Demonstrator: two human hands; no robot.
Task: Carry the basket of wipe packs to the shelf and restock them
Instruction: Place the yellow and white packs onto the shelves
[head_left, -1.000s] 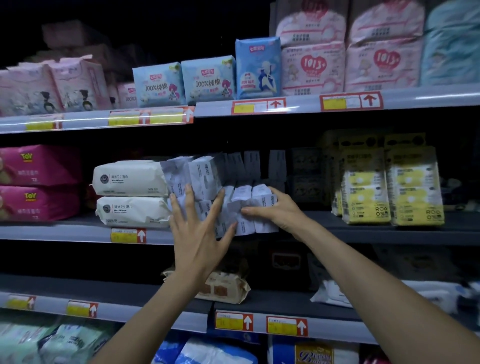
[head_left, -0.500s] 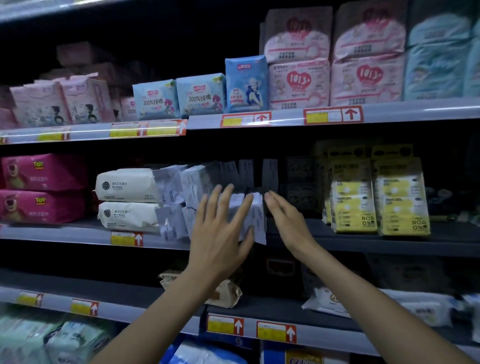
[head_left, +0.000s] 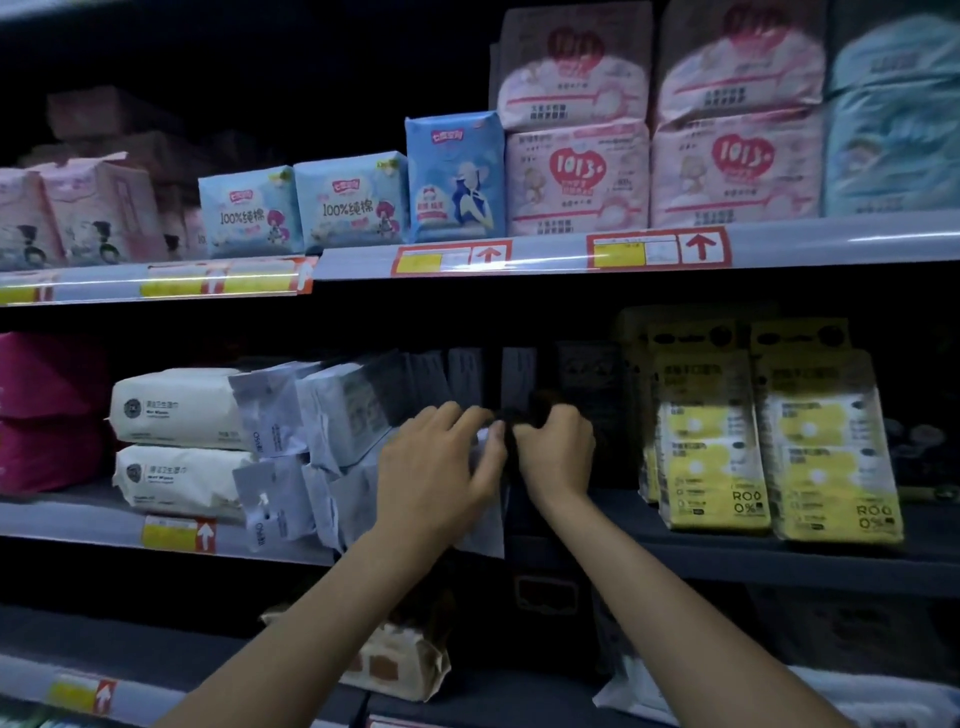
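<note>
Pale grey-white wipe packs (head_left: 343, 415) stand and lean in a stack on the middle shelf (head_left: 727, 551), at centre left. Both of my hands are at the right end of that stack. My left hand (head_left: 441, 467) lies over the front of the rightmost packs, fingers curled on their top edge. My right hand (head_left: 556, 452) is closed around the top of a pack just to the right, knuckles toward me. The part of the pack between my hands is dark and mostly hidden. No basket is in view.
White wipe bags (head_left: 176, 410) lie stacked to the left of the stack, with magenta packs (head_left: 47, 410) beyond them. Yellow packs (head_left: 826, 447) stand to the right. Pink and blue packs fill the upper shelf (head_left: 571, 254). A beige pack (head_left: 400, 660) lies on the lower shelf.
Both hands have gone from flat and spread in front of the packs to curled over their tops, closer together. The view has moved nearer the shelf.
</note>
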